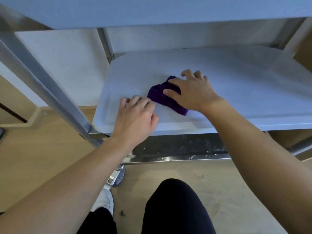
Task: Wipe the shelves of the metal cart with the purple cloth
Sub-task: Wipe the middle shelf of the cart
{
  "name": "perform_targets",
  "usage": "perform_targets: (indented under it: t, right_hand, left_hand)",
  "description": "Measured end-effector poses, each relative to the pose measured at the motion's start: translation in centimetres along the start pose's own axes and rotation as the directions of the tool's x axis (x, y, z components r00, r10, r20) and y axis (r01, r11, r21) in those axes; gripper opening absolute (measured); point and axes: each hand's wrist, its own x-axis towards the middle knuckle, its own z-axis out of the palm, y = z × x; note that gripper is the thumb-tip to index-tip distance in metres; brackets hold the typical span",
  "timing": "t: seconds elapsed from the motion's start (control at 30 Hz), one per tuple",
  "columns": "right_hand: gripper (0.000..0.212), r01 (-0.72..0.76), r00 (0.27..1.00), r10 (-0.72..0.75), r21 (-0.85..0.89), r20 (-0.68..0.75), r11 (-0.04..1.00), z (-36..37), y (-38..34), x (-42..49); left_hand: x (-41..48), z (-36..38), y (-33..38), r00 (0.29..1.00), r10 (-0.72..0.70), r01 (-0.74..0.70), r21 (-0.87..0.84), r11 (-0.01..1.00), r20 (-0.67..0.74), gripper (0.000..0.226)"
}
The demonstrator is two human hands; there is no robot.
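Note:
A crumpled purple cloth (160,97) lies on the middle shelf (236,85) of the metal cart, left of the shelf's centre. My right hand (192,92) lies flat on the cloth's right part, fingers spread and pressing it down. Just left of the cloth, my left hand (136,115) rests on the shelf near its front edge, fingers loosely curled and fingertips touching or nearly touching the cloth's left edge. Above, the cart's top shelf (152,10) overhangs the scene.
A slanted metal cart post (42,85) runs down the left side. Below the middle shelf, a darker lower shelf (182,147) shows wet spots. A caster wheel (118,176) stands on the wooden floor beside my knee (175,200) and white shoe (104,200).

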Motion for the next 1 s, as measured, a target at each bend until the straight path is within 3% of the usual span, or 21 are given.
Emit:
perform_targets:
  t: [0.07, 0.2, 0.43, 0.57, 0.7, 0.83, 1.0]
  right_hand:
    - [0.069, -0.028, 0.997, 0.031, -0.049, 0.068, 0.998, 0.4, -0.3, 0.2]
    - [0.076, -0.003, 0.997, -0.001, -0.05, -0.071, 0.999, 1.2, -1.0, 0.4]
    - [0.057, -0.031, 0.988, 0.061, 0.199, -0.144, 0.98, 2.3, -2.5, -0.9]
    - [0.039, -0.049, 0.971, 0.119, 0.317, -0.208, 0.947, 1.6, -4.6, -4.1]
    - [0.035, 0.034, 0.95, 0.102, 0.426, -0.294, 0.904, 1.1, -9.5, -10.2]
    - [0.034, 0.009, 0.952, 0.136, 0.468, -0.275, 0.884, 1.9, -14.5, -16.0]
    - [0.034, -0.188, 0.951, 0.273, 0.429, -0.147, 0.883, 6.2, -16.1, -18.5]
  left_hand:
    - [-0.1, -0.6, 0.1, 0.998, -0.035, 0.03, 0.078, 0.996, 0.057, 0.038]
    - [-1.2, -1.1, 0.1, 0.997, -0.057, 0.046, 0.187, 0.981, 0.053, 0.039]
    - [-3.0, -1.6, 0.2, 0.988, -0.081, 0.063, 0.133, 0.989, 0.132, 0.04]
    - [-5.1, -3.0, -0.3, 0.999, 0.052, -0.053, 0.032, 0.998, 0.012, 0.028]
    - [-11.0, -3.4, -0.6, 0.989, 0.118, -0.122, -0.042, 0.992, -0.084, 0.02]
    - [-15.6, -2.4, -2.2, 0.987, 0.161, -0.157, -0.109, 0.982, 0.029, 0.02]
    - [-15.7, 0.6, -3.1, 0.923, 0.239, -0.144, -0.305, 0.942, 0.303, 0.014]
